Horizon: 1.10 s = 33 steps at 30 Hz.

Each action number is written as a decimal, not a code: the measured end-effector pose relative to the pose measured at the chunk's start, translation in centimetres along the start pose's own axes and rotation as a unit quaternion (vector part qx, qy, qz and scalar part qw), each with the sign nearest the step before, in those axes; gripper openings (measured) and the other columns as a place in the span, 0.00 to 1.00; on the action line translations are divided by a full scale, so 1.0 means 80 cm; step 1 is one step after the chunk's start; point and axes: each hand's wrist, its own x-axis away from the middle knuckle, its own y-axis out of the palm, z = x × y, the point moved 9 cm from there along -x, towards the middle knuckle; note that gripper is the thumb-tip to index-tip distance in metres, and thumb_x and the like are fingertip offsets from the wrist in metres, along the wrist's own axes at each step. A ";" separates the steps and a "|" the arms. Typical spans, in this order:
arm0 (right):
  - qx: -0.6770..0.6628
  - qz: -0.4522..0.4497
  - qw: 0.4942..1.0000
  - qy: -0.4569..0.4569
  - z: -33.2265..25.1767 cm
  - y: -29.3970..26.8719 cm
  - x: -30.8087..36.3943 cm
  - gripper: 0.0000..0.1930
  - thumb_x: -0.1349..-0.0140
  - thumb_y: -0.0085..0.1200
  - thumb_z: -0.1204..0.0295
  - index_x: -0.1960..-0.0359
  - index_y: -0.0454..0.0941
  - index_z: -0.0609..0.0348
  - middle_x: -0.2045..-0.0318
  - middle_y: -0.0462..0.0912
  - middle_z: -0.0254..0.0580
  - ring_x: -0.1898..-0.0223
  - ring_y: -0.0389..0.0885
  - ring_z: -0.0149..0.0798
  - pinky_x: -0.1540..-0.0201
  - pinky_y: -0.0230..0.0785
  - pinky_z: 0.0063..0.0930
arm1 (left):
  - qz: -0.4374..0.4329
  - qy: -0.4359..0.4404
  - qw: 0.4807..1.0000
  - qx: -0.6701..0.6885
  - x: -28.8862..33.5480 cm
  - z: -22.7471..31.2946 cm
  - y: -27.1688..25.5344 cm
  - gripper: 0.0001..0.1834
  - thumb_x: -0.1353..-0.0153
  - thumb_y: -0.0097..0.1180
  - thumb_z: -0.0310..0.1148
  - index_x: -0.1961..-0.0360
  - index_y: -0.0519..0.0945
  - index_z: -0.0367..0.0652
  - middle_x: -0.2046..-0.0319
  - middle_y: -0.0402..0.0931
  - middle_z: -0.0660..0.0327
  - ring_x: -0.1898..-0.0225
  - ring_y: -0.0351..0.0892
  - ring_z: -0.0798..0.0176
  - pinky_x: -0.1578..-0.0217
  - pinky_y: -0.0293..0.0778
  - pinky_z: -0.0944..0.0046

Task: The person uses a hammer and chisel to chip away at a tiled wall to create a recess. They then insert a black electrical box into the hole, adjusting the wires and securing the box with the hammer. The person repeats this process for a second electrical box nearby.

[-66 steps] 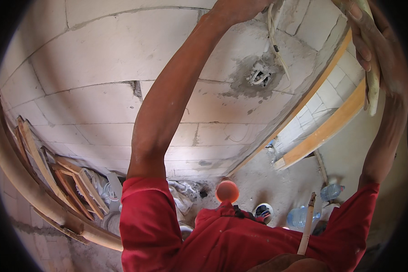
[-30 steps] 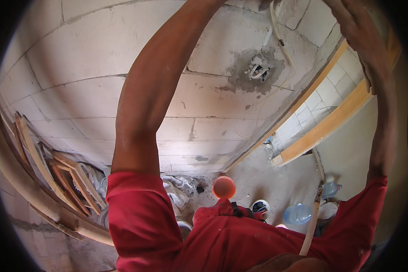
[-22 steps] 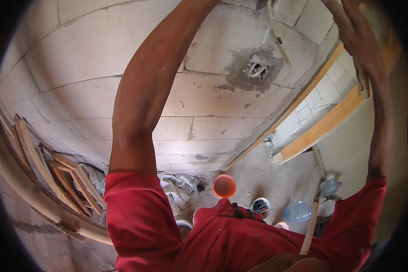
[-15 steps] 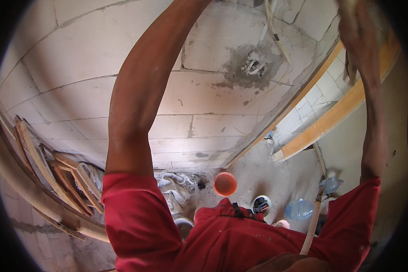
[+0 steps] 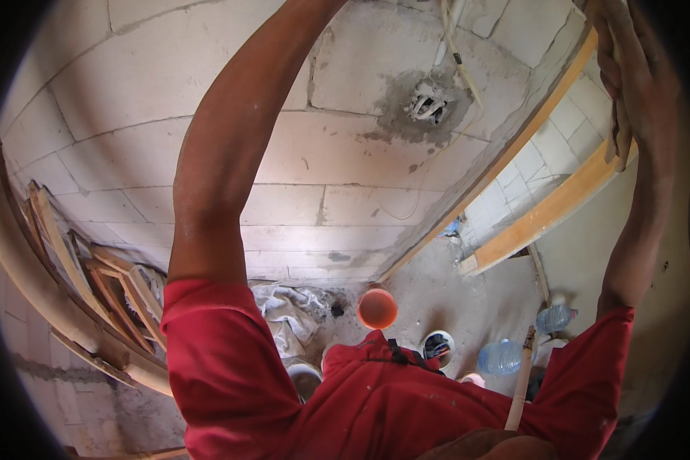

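Note:
My left arm (image 5: 222, 146) reaches up past the top edge, so my left hand is out of the picture. In front of it is a wall of pale blocks (image 5: 284, 153). My right hand (image 5: 629, 73) is raised at the upper right, close to the wooden door frame (image 5: 567, 188). Its fingers are stretched out and point downward, with nothing visible in them. Whether the fingers touch the wood, I cannot tell.
Wires poke from a wall hole (image 5: 429, 106). On the floor stand an orange bucket (image 5: 377, 309), a white bucket (image 5: 438, 345) with dark things inside and a plastic bottle (image 5: 501, 357). Wooden boards (image 5: 123, 295) lean at the left; a pale sack (image 5: 287, 318) lies by the wall.
My right hand has moved right and a little down, and its fingers show more. The left arm has shifted slightly left. The view has moved a little.

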 end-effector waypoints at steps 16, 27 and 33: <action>0.028 0.068 0.994 0.078 0.083 0.039 0.023 0.26 0.26 0.46 0.43 0.54 0.79 0.55 0.79 0.66 0.30 0.78 0.65 0.23 0.75 0.58 0.22 | -0.049 -0.012 0.999 0.016 0.006 -0.011 0.011 0.26 0.37 0.64 0.45 0.47 0.75 0.35 0.63 0.85 0.50 0.63 0.86 0.56 0.58 0.80 0.57; -0.029 0.111 0.993 0.032 0.053 0.012 0.011 0.24 0.27 0.53 0.44 0.52 0.80 0.53 0.81 0.63 0.22 0.83 0.59 0.18 0.79 0.53 0.18 | 0.100 -0.029 0.949 0.298 -0.002 -0.040 -0.026 0.31 0.37 0.67 0.42 0.41 0.71 0.34 0.59 0.83 0.52 0.56 0.84 0.63 0.53 0.80 0.57; 0.033 0.105 0.993 0.050 0.080 0.036 0.028 0.27 0.30 0.53 0.40 0.53 0.81 0.53 0.82 0.64 0.23 0.83 0.60 0.19 0.79 0.55 0.19 | 0.064 -0.015 0.996 0.066 0.030 -0.017 -0.004 0.28 0.40 0.68 0.41 0.47 0.72 0.36 0.63 0.84 0.50 0.62 0.87 0.56 0.58 0.81 0.56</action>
